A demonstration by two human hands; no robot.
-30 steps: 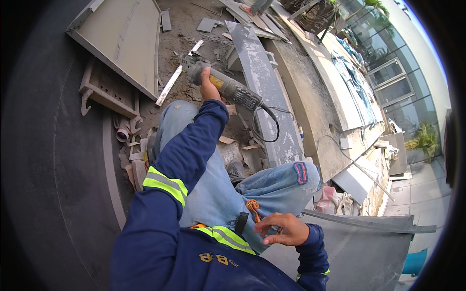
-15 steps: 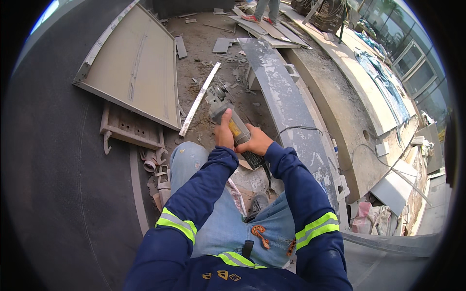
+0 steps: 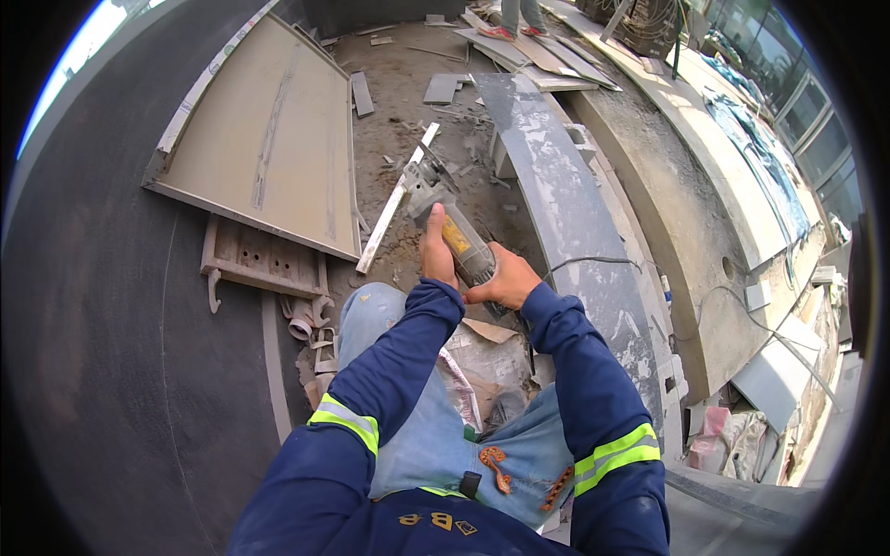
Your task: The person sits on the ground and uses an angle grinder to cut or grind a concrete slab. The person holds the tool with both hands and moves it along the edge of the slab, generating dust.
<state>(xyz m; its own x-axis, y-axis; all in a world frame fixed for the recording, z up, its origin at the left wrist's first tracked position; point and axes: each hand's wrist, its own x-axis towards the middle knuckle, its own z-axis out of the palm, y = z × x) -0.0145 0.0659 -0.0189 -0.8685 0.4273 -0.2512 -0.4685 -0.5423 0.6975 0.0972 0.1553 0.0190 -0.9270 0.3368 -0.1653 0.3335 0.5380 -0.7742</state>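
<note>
With both bare hands I hold a grey angle grinder [image 3: 459, 233] with a yellow label, its head pointing up and away from me. My left hand [image 3: 438, 248] is wrapped round the body behind the head; my right hand [image 3: 510, 278] grips the rear end, where a black cord hangs down. The grinder's head is over a narrow white strip [image 3: 380, 232] on the debris-strewn ground; whether they touch I cannot tell. A long grey slab [image 3: 579, 199] lies just right of my hands. My knees are bent beneath my arms.
A framed beige panel [image 3: 255, 130] leans at left above a rusty bracket [image 3: 250, 250], beside a dark wall [image 3: 120, 371]. Pale boards [image 3: 718, 185], a blue sheet [image 3: 751, 148] and crumpled sacks [image 3: 718, 435] lie at right. Another person's legs in red shoes [image 3: 514, 23] stand on boards at the back.
My right hand has risen from beside my lap onto the grinder's rear end. The grinder now points more steeply forward, and the view has shifted, showing more of the left wall.
</note>
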